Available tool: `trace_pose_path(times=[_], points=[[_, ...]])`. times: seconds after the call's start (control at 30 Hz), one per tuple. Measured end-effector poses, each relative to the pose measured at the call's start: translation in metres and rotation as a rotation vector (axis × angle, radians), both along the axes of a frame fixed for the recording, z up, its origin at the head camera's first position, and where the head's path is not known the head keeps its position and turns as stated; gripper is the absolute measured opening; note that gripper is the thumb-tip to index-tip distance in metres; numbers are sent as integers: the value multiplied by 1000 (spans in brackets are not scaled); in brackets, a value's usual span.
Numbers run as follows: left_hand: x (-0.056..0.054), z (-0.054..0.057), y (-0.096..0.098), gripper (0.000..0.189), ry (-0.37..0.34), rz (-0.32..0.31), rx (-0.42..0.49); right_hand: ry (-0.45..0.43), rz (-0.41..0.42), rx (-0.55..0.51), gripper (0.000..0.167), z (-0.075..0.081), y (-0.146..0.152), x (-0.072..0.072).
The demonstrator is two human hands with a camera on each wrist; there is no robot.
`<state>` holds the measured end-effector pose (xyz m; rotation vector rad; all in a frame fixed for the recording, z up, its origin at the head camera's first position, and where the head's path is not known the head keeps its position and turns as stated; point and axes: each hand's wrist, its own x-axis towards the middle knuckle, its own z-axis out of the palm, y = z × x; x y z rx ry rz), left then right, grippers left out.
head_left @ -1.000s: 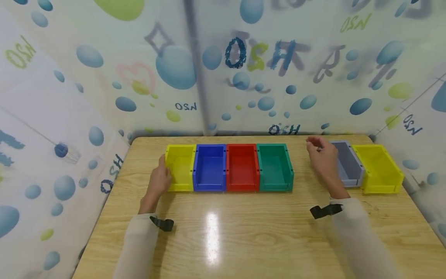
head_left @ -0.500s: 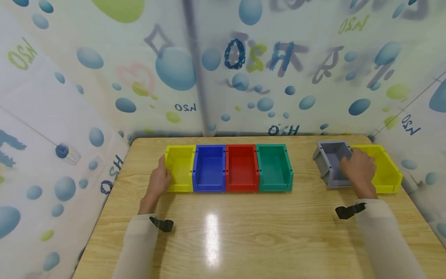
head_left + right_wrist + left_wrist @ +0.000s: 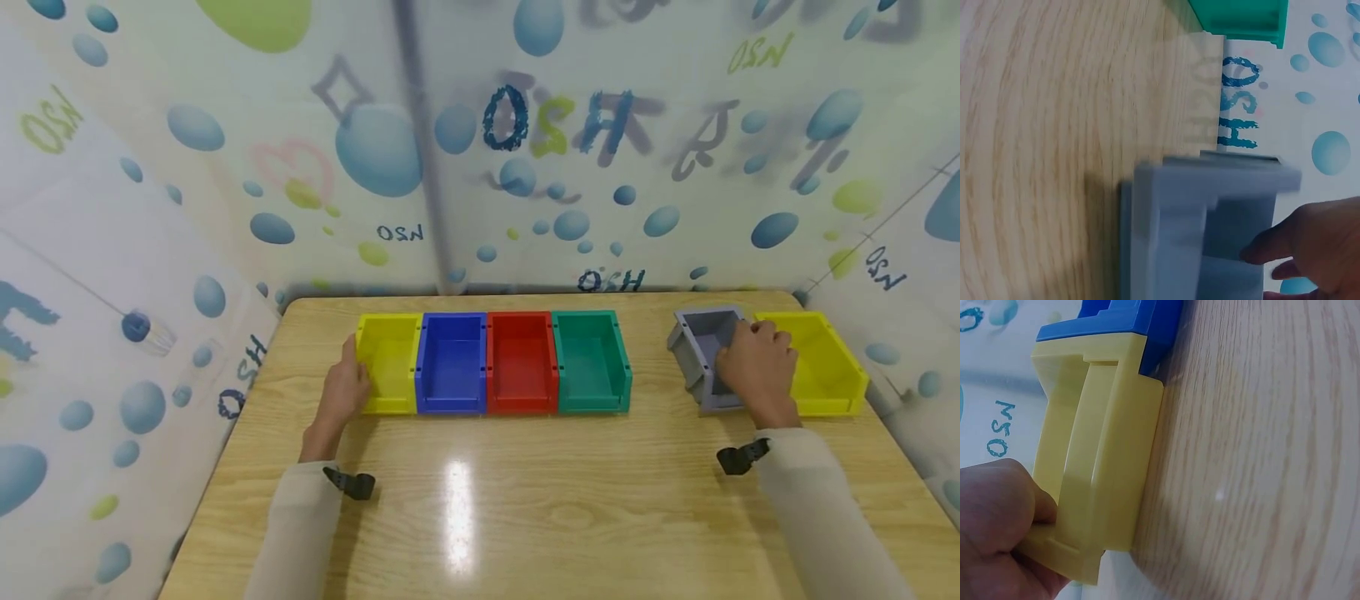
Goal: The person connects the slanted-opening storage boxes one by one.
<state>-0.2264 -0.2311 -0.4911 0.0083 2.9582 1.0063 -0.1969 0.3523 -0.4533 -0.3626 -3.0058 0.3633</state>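
Left grip (image 3: pixel 345 390) grasping the left wall of the near-left yellow bin (image 3: pixel 392 362), which heads a touching row with blue bin (image 3: pixel 452 362), red bin (image 3: pixel 522 362), green bin (image 3: pixel 592 362) on the counter (image 3: pixel 562 492). Right grip (image 3: pixel 759 367) pinching the right wall of the gray bin (image 3: pixel 697 354), between green and far-right yellow bin (image 3: pixel 828 367). Wall (image 3: pixel 480 212) lettering (image 3: pixel 553 127): large "OSH", maybe reversed H2O.

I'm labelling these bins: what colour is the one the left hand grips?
That bin is yellow, seen best in the head view.
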Motion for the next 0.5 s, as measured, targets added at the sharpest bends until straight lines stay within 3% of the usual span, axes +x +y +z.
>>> trace_pose_path(times=[0.27,0.5], points=[[0,-2,0,55,15,-10,0,-130,-25,-92,56,5,3,-2],[1,-2,0,55,27,-15,-5,-188,-8,-193,75,-5,8,-2]])
